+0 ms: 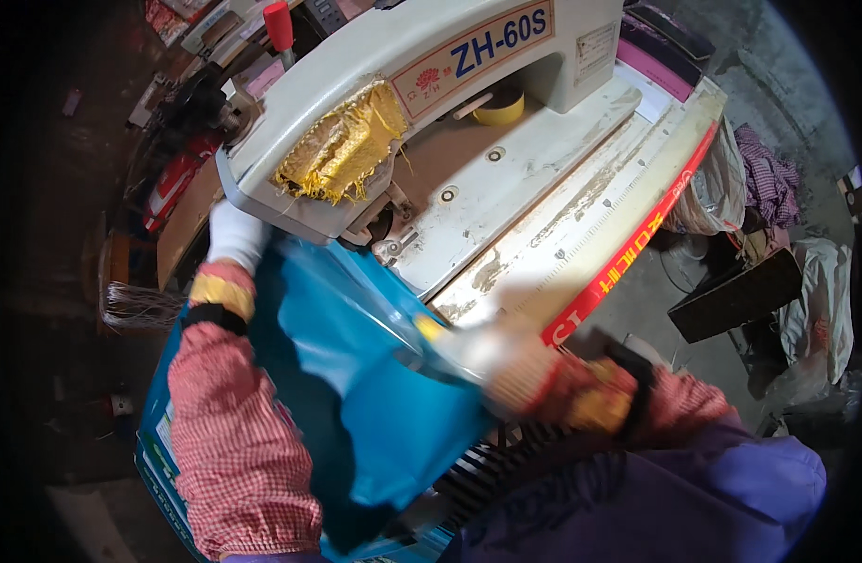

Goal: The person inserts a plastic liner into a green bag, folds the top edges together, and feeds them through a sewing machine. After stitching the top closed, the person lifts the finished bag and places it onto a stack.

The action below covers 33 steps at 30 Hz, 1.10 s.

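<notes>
Sheeting (pixel 417 413), blue and glossy, hangs in loose folds between our forearms, its upper end beside the head of a pale grey machine (pixel 337 70), which we take for a heavy sewing machine. Our left hand (pixel 236 235), in a white glove, reaches up to the near side of that head; the fingers are hidden behind it, so we cannot tell whether this grip is wide or narrow. Our right hand (pixel 487 355) is a pale blur at the sheeting's right edge, near the machine's worn white bed (pixel 534 202); we cannot tell if its grip is pinching the edge or just lying against it. A frayed gold woven patch (pixel 342 141) covers part of the head, and a yellow roll (pixel 501 108) sits under the arm.

What could go wrong, as we judge it: hidden left fingers so near the head could be caught if it runs. The slick folds could slide, pulled by their own weight, and bring the edge in crooked or doubled. Our checked sleeves (pixel 248 460) or the patch's loose threads could snag on working parts.
</notes>
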Tool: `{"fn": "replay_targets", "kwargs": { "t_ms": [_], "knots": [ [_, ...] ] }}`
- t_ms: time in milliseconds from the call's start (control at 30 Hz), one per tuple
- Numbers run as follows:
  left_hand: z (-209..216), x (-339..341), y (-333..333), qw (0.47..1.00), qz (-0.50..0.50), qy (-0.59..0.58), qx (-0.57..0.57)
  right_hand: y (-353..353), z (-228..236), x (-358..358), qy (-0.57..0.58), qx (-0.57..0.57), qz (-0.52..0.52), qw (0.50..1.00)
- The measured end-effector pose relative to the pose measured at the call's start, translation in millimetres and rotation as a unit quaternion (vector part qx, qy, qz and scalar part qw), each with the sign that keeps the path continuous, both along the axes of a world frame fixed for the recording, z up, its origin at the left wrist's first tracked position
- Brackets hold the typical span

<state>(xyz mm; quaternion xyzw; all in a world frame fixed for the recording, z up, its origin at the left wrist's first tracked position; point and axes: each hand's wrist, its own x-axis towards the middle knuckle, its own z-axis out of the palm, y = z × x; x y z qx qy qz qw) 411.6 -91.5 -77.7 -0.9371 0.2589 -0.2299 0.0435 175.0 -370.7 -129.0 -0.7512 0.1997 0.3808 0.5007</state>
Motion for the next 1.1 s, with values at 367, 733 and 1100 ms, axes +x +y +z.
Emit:
{"fn": "replay_targets", "kwargs": {
  "t_ms": [367, 733, 1100],
  "knots": [
    [85.7, -91.5, -91.0, 0.958, 0.153, 0.145, 0.192, -10.3, 24.1, 91.9, -0.460, -0.091, 0.369, 0.803],
    [131.6, -219.0, -254.1, 0.729, -0.096, 0.588, 0.335, 24.2, -48.8, 168.3, -0.450, 0.163, 0.492, 0.727],
    [185.9, -242.1, -219.9, 0.768, 0.169, 0.592, 0.176, 50.1, -26.6, 131.3, -0.601, -0.182, 0.579, 0.520]
  ]
}}
